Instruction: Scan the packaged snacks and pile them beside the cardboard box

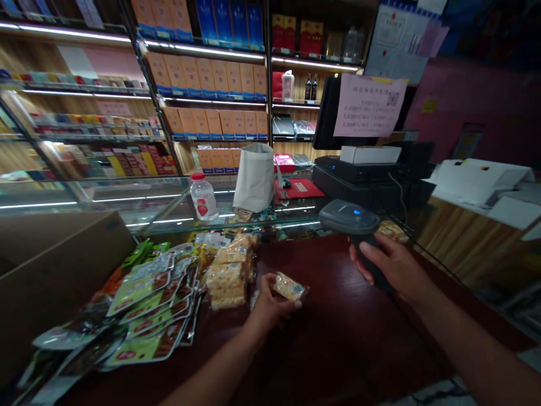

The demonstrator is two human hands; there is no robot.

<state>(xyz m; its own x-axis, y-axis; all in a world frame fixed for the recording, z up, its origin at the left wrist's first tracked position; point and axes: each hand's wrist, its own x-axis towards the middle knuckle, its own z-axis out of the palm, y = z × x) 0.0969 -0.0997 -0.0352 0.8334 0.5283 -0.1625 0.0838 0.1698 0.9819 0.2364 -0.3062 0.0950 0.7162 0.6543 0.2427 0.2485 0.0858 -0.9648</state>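
My left hand (270, 308) holds a small clear packet of crackers (288, 287) by its edge, just above the dark red wooden counter (338, 332). My right hand (391, 266) grips the handle of a black handheld barcode scanner (349, 217), whose blue light is lit and whose head points to the left. To the left of my left hand, a stack of similar cracker packets (228, 276) stands beside a heap of green foil snack packets (143, 304).
A brown cardboard box (51, 265) stands at the far left. Behind the counter are a glass display case (160, 211), a plastic bottle (203, 197), a paper bag (255, 177), a red mat (298, 189) and a black till (359, 175). Stocked shelves fill the back.
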